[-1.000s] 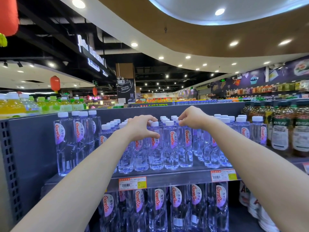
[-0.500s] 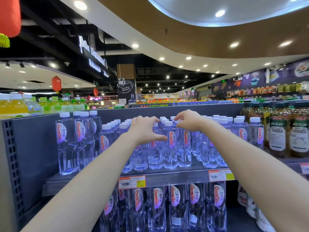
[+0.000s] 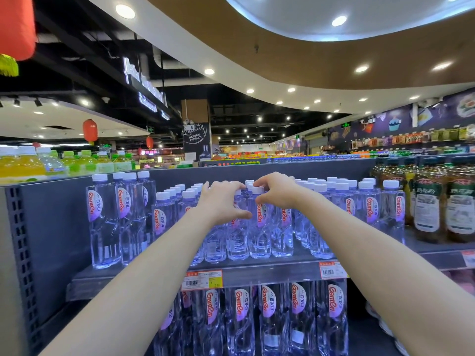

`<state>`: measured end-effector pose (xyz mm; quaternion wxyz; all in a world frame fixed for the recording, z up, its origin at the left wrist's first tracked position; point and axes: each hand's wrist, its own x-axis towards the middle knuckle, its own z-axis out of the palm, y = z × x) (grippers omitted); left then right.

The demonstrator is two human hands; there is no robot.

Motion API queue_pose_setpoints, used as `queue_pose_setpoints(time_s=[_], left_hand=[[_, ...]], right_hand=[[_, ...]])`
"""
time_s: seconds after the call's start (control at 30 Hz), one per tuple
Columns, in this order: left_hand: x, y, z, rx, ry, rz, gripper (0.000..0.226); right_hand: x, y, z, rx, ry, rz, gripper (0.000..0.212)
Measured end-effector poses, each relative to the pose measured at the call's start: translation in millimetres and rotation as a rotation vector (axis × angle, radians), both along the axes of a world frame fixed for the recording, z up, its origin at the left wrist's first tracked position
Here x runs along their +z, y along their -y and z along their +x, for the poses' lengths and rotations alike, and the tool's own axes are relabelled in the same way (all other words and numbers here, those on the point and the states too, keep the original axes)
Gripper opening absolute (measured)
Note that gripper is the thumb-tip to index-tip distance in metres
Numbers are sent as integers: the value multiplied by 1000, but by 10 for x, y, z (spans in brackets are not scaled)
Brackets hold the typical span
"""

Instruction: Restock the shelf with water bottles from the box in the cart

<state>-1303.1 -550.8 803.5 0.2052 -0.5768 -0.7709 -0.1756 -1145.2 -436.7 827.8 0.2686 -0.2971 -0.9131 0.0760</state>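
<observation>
at the front edge of the grey metal shelf (image 3: 270,273), the left hand (image 3: 221,200) curls over the necks of clear plastic white-capped water bottles (image 3: 260,228) and the right hand (image 3: 277,191) pinches one cap (image 3: 257,190). the rows look nearly full; box and cart unseen.

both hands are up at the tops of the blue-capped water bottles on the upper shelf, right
Not quite: the caps are white, not blue. The head view shows the left hand and right hand at the tops of the white-capped water bottles on the upper shelf.
</observation>
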Motion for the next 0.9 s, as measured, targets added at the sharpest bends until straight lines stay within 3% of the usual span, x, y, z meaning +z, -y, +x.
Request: queue_pose_setpoints(time_s=[0.4, 0.6, 0.7, 0.9], left_hand=[[-13, 24, -8, -11, -18, 26, 84], [71, 131, -43, -24, -8, 84, 76], [144, 219, -60, -33, -8, 104, 72], [170, 418, 63, 59, -163, 55, 66]], right_hand=[[-47, -25, 10, -18, -11, 33, 51], [-88, 53, 76, -26, 34, 75, 60], [-73, 114, 124, -11, -44, 105, 57], [-61, 209, 249, -4, -36, 73, 60]])
